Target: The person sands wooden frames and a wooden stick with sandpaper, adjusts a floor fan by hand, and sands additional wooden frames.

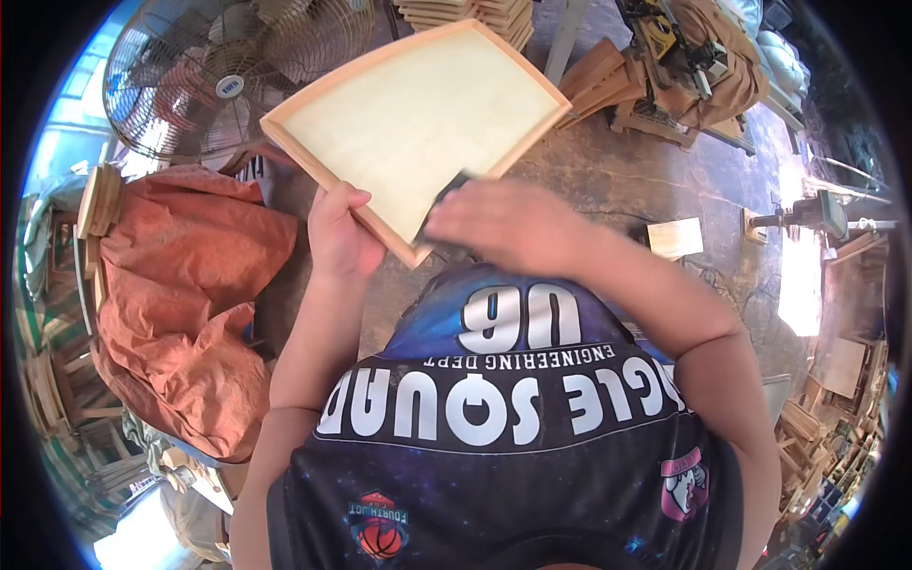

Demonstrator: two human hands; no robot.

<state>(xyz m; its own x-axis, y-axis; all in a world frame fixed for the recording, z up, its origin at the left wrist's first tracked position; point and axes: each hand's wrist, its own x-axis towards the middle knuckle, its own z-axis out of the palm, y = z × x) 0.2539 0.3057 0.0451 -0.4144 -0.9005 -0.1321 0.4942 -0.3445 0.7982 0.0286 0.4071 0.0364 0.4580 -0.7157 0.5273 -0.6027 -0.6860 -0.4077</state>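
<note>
A shallow wooden tray (418, 114) with a pale flat bottom and a raised light-wood rim is held up in front of me. My left hand (344, 233) grips its near left rim, thumb over the edge and fingers underneath. Against the near right rim, close to the bottom corner, my right hand (508, 223) presses a dark sheet of sandpaper (444, 204). This hand is blurred by motion, and its fingers cover most of the sheet. Part of the near right rim is hidden behind the hand.
A large floor fan (228, 85) stands at the far left. An orange-red cloth (190, 304) drapes over something on the left. Stacked wooden pieces (465, 14) are at the back, with a yellow-and-black power tool (660, 38) at the far right. A small board (674, 238) lies right.
</note>
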